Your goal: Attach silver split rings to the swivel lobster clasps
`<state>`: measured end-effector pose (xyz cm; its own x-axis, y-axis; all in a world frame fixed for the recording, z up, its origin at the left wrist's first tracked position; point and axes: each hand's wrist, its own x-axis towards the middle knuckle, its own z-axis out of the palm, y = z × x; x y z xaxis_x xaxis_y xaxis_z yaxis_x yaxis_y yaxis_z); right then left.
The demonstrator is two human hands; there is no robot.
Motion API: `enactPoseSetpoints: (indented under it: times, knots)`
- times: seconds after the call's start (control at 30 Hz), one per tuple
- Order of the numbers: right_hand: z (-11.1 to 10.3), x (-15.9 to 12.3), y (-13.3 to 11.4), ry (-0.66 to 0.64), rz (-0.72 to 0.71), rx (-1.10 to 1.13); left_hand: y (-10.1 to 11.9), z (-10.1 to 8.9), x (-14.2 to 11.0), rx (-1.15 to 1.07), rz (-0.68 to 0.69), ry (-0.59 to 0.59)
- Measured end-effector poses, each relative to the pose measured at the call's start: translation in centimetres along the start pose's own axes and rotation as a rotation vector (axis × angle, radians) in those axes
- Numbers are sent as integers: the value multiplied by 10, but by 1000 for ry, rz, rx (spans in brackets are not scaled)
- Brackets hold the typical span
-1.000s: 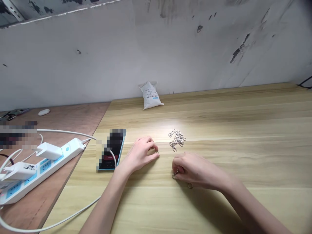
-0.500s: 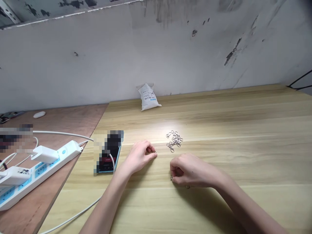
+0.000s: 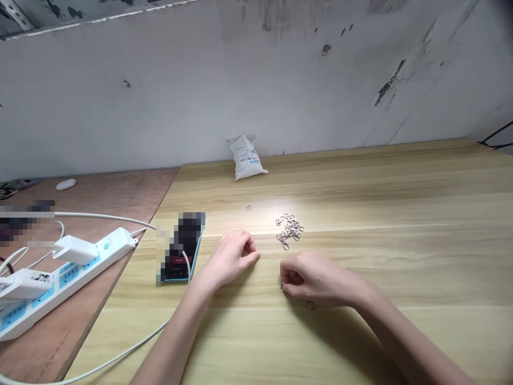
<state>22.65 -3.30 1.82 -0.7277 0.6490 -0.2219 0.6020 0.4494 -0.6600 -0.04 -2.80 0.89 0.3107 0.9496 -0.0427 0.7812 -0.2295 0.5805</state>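
My left hand (image 3: 236,256) rests on the table with thumb and fingertips slightly apart and nothing visible between them. Ahead of it lies a small metal ring (image 3: 248,207). To its right my right hand (image 3: 306,275) is closed in a pinch around a small metal clasp (image 3: 282,286), mostly hidden by the fingers. A ring (image 3: 311,305) shows beneath that hand; whether it joins the clasp I cannot tell. A small pile of silvery clasps with rings (image 3: 290,230) sits just beyond my right hand.
A white labelled plastic bag (image 3: 247,159) stands by the wall. Left of my left arm lie a phone (image 3: 182,256) with a white cable (image 3: 132,350) and a power strip (image 3: 86,275) with chargers. A white oval object (image 3: 66,184) is farther back on the brown board.
The small ring has left my left fingertips and now lies farther out on the table. My right hand keeps its pinch. The whole view has shifted slightly.
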Motion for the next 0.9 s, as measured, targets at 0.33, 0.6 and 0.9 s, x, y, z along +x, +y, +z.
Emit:
enactPoseSetpoints:
  times: [0.33,0.6,0.9]
  knots:
    - [-1,-1,-1,13,-1,-14,-6,1,3,-31,42,25]
    - [-2,-1,-3,14,-2,-32,-11,1,62,410,-67,175]
    - [0,0,-1,28,0,-39,-23,1,129,511,-109,287]
